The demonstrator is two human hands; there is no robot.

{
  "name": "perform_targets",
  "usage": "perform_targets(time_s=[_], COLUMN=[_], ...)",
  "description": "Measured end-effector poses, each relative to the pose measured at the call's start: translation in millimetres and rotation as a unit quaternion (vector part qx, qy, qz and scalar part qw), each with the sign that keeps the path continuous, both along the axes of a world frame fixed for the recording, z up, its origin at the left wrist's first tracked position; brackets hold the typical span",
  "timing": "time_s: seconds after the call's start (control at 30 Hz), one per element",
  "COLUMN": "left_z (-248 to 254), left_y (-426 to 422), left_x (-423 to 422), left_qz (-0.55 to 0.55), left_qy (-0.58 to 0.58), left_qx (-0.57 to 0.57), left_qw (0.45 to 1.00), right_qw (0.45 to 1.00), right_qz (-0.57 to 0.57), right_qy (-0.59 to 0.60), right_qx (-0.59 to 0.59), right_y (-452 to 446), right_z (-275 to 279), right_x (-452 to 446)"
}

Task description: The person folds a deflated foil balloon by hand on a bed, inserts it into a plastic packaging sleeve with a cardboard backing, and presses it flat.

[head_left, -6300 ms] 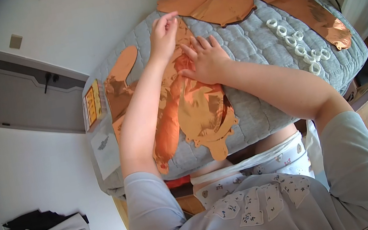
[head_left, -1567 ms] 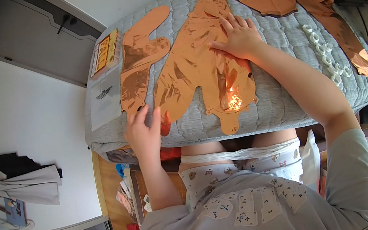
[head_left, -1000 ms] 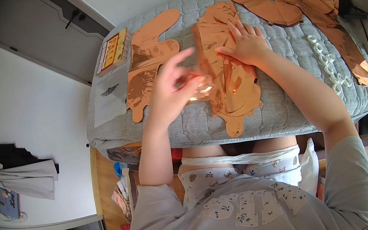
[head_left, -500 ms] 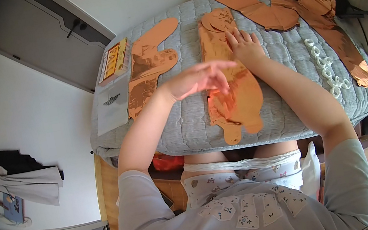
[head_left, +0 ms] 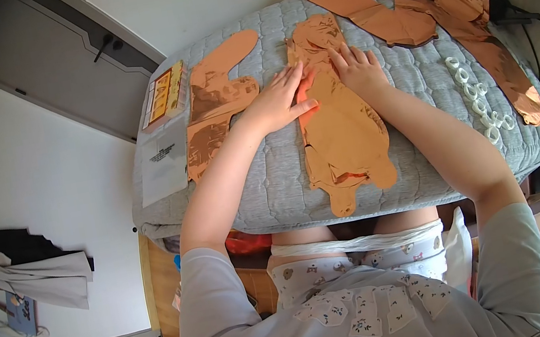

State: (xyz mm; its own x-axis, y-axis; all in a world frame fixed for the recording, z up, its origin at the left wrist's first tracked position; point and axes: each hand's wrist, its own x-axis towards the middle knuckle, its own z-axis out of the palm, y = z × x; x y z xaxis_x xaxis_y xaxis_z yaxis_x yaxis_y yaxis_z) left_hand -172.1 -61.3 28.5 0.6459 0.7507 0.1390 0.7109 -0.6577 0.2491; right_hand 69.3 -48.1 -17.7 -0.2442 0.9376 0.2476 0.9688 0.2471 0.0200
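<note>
A flat copper-coloured foil balloon (head_left: 342, 119) lies folded lengthwise on the quilted mattress (head_left: 286, 180), its rounded tabs near the front edge. My left hand (head_left: 278, 100) rests on its left edge, fingers stretched out and thumb apart. On the upper right side of the same balloon my right hand (head_left: 363, 73) lies flat, fingers spread. Neither hand grips anything. Another flat foil balloon (head_left: 215, 84) is spread to the left of my left hand. Beyond my right hand, a larger stretch of copper foil (head_left: 395, 20) runs along the back and right side.
At the left are a yellow and red box (head_left: 165, 97) and a clear printed plastic bag (head_left: 161, 155). Several small white rings (head_left: 469, 90) lie in a row at the right. Dark cables (head_left: 501, 1) bunch at the back right corner. A grey door (head_left: 69, 52) stands at the far left.
My left hand has come down from above the balloon onto its upper left edge. The balloon's lower part looks smoother and slightly shifted. My right hand has stayed in nearly the same place.
</note>
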Motion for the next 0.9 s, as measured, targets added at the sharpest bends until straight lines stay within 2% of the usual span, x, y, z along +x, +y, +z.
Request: perform_targets(time_s=[0.13,0.2,0.33,0.4,0.43,0.5,0.63,0.7,0.83,0.9], left_z=[3.2,1.3,2.3,5.8,8.0,11.0,1.8,0.3,-4.8,-7.7], left_y=[0.6,2.0,1.2,-1.0,-2.5,-3.7,1.8,5.9,8.1,9.0], left_x=[1.8,1.7,3.1,5.0,5.5,5.6,3.4,1.9,2.0,2.2], left_qz=[0.002,-0.012,-0.013,0.017,0.018,0.020,0.023,0.012,0.012,0.006], left_qy=[0.053,0.073,0.032,0.028,0.027,0.018,0.042,0.025,0.020,0.024], left_qx=[0.047,0.107,0.066,0.012,0.011,-0.006,0.034,0.039,0.040,0.055], left_qw=[0.997,0.991,0.997,0.999,0.999,1.000,0.998,0.999,0.999,0.998], right_qw=[1.000,1.000,1.000,0.996,0.996,0.979,0.968,0.961,0.971,0.974], right_qz=[-0.006,-0.007,-0.001,0.006,0.006,-0.014,-0.002,-0.009,0.034,0.050], right_qy=[-0.007,0.018,0.004,0.034,0.033,0.189,0.219,0.263,0.226,0.218], right_qx=[-0.007,0.000,0.020,0.079,0.078,-0.072,-0.123,-0.083,-0.073,-0.032], right_y=[-0.9,0.0,5.2,5.3,-2.2,-24.6,-18.0,-1.7,3.2,1.1], right_z=[1.4,-0.2,-10.4,-16.2,-2.7,47.8,56.4,42.2,36.8,36.2], right_x=[-1.6,-1.1,2.4,3.3,1.3,-1.9,5.3,10.0,22.4,22.9])
